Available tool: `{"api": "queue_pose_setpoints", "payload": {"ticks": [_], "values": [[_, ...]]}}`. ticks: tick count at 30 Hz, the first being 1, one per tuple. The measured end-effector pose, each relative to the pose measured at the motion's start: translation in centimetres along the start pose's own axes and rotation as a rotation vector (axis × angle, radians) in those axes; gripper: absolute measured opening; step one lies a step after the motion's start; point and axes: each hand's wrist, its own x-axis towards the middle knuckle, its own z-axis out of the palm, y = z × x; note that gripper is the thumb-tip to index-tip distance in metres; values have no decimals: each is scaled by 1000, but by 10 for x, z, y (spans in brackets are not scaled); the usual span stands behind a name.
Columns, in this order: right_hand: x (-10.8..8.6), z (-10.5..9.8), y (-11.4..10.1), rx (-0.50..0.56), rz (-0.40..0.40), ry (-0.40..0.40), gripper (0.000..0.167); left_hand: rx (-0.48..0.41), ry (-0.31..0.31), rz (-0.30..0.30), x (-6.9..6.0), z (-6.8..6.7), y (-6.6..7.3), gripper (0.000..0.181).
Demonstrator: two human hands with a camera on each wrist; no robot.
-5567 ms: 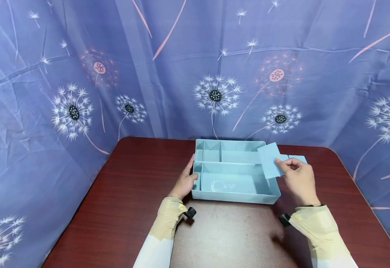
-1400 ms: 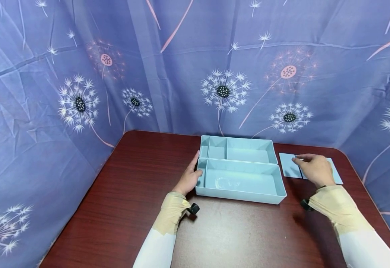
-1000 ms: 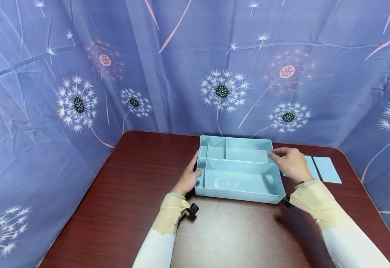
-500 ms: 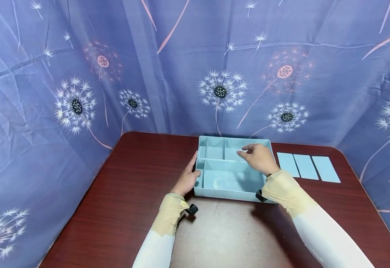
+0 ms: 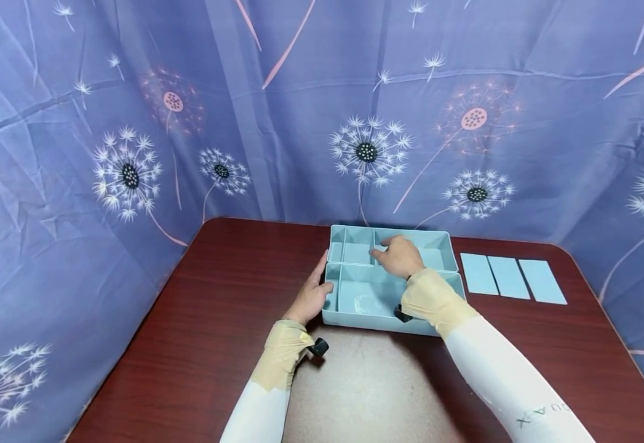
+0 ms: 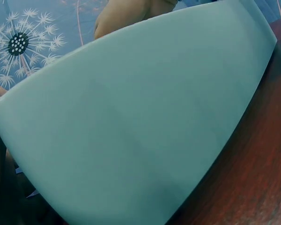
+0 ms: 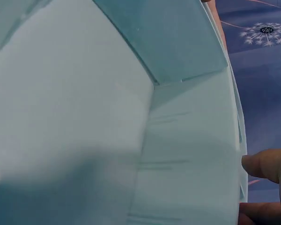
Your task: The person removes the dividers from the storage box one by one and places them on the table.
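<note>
My left hand (image 5: 306,298) holds the left end of a pale blue organizer box (image 5: 393,322), thumb over the wall and fingers along the outside. My right hand (image 5: 400,257) is over the box's back row, thumb and fingers on either side of an upright divider (image 5: 374,237). A gap shows between right thumb and fingers in the right wrist view, where the right hand (image 7: 267,166) sits beyond a box wall (image 7: 192,140); the fingertips are partly hidden. In the left wrist view, the box's outer side (image 6: 136,117) hides most of the left hand.
Three flat pale blue panels lie side by side right of the box: a left panel (image 5: 479,274), a middle panel (image 5: 508,277) and a right panel (image 5: 543,282). A patterned curtain (image 5: 277,123) stands behind the dark red table (image 5: 233,289).
The right hand first carried a pale blue panel to the right of the box and let it go beside the others. Then it moved left to the back-row divider. The left hand has stayed on the box.
</note>
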Motion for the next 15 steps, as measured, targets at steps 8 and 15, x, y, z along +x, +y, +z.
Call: {"api": "queue_pose_setpoints", "payload": {"ticks": [8, 15], "values": [[9, 10, -8, -29, 29, -19, 58, 2, 2, 7, 1, 0, -1, 86], [12, 15, -7, -35, 1, -23, 55, -6, -3, 3, 0, 0, 1, 84]]}}
